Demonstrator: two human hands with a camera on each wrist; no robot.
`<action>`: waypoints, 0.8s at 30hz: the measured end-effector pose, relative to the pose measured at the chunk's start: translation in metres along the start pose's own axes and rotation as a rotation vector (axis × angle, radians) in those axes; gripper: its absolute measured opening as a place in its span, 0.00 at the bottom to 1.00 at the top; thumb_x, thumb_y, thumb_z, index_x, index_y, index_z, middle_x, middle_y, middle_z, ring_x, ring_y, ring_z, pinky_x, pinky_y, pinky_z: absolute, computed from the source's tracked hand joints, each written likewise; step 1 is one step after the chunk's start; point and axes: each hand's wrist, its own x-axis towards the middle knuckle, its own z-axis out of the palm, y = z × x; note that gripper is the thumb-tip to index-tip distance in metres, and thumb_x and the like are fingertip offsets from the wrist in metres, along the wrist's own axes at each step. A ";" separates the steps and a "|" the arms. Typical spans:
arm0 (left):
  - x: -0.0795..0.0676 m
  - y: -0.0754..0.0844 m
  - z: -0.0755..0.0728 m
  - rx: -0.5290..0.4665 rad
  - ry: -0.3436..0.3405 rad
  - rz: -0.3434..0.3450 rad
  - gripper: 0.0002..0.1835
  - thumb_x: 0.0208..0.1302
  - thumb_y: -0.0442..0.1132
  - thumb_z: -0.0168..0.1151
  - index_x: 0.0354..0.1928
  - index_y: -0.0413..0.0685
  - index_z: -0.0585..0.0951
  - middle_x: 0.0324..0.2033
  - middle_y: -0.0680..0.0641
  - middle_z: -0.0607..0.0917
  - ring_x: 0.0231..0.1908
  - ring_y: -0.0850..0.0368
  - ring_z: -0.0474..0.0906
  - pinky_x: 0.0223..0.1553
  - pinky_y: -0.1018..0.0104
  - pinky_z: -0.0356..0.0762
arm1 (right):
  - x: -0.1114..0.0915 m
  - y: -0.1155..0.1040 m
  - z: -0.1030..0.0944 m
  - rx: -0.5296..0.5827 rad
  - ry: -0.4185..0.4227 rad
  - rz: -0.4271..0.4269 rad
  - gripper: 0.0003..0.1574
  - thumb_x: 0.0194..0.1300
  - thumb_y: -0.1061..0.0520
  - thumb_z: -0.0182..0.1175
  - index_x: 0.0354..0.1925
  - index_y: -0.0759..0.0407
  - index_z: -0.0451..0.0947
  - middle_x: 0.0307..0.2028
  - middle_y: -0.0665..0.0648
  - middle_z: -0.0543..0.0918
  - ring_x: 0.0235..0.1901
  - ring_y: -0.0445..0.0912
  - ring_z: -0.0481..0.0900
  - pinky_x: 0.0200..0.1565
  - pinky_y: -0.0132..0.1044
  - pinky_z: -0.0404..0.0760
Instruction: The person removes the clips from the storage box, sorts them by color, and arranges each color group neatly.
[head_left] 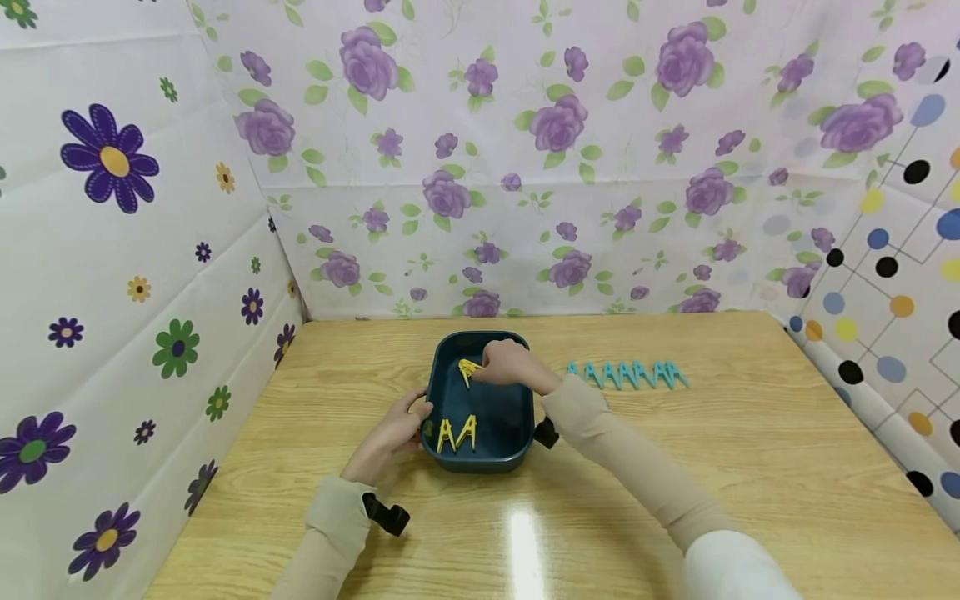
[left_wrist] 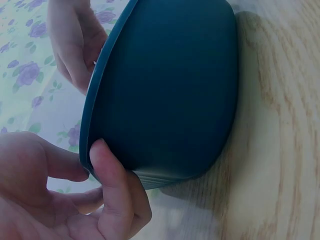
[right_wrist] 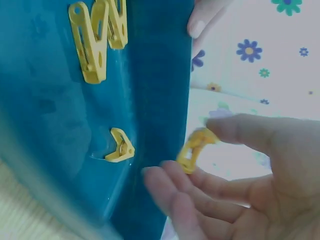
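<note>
A dark teal plastic basin [head_left: 495, 462] stands on the wooden table. At its left side my left hand [head_left: 397, 427] grips the rim, with the thumb and fingers [left_wrist: 112, 175] on either side of the edge. Over the far part of the basin, my right hand [head_left: 512, 364] pinches a yellow clothespin [right_wrist: 194, 149] between thumb and fingertips. Another yellow clothespin [right_wrist: 121, 146] lies on the basin floor below that hand. Two more yellow clothespins [head_left: 446, 435] lie side by side at the basin's near left.
Several blue clothespins [head_left: 628, 375] form a row on the table [head_left: 720, 442], right of the basin and beyond my right forearm. Flower-patterned sheeting [head_left: 480, 167] hangs along the table's back edge, and printed sheeting [head_left: 112, 333] also borders the left side.
</note>
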 end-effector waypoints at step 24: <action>0.000 0.000 0.000 0.008 -0.007 -0.010 0.27 0.77 0.41 0.43 0.75 0.49 0.55 0.17 0.51 0.75 0.16 0.61 0.70 0.26 0.64 0.72 | -0.083 0.110 0.014 0.688 0.277 0.119 0.27 0.63 0.41 0.64 0.51 0.59 0.80 0.44 0.62 0.83 0.45 0.59 0.81 0.48 0.51 0.80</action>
